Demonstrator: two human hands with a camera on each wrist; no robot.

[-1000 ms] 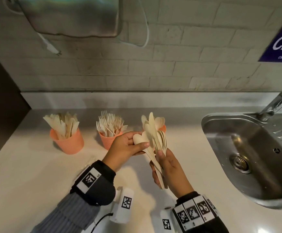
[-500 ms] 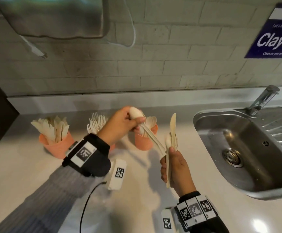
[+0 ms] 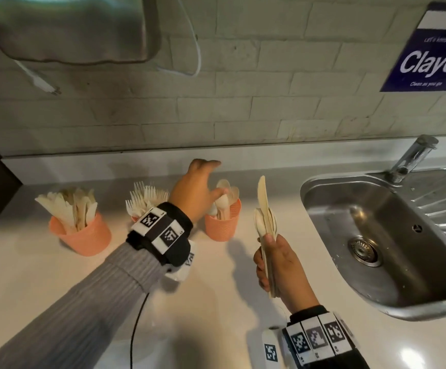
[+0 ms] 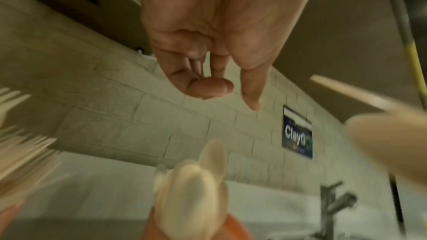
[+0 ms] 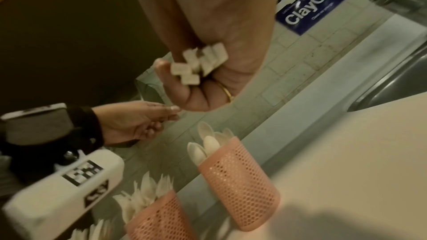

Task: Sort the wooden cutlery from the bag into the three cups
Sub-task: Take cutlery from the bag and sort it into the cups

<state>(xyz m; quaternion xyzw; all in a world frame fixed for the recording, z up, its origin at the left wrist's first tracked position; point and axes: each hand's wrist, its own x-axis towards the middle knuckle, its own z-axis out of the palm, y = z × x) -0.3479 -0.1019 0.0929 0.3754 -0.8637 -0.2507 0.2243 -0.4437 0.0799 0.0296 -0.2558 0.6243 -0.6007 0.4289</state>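
Three orange mesh cups stand in a row on the white counter. The left cup (image 3: pixel 83 237) holds knives, the middle cup's forks (image 3: pixel 147 195) show behind my left wrist, and the right cup (image 3: pixel 223 226) holds spoons (image 3: pixel 224 201). My left hand (image 3: pixel 211 179) hovers just above the spoon cup with fingers relaxed and nothing in it; the left wrist view shows the hand (image 4: pixel 231 96) empty over the spoons (image 4: pixel 191 189). My right hand (image 3: pixel 267 262) grips an upright bundle of wooden cutlery (image 3: pixel 264 217) right of the spoon cup. The bundle's handle ends (image 5: pixel 198 63) poke out below its fist.
A steel sink (image 3: pixel 307 190) with a tap (image 3: pixel 413 158) lies to the right. A metal dispenser (image 3: pixel 70 27) hangs on the brick wall above the cups, and a blue sign (image 3: pixel 429 62) is at top right. A black cable (image 3: pixel 136 328) trails under my left arm.
My left hand took a spoon from the bundle, carried it back to the right cup and let it go. The right hand kept its bundle and shifted slightly right.
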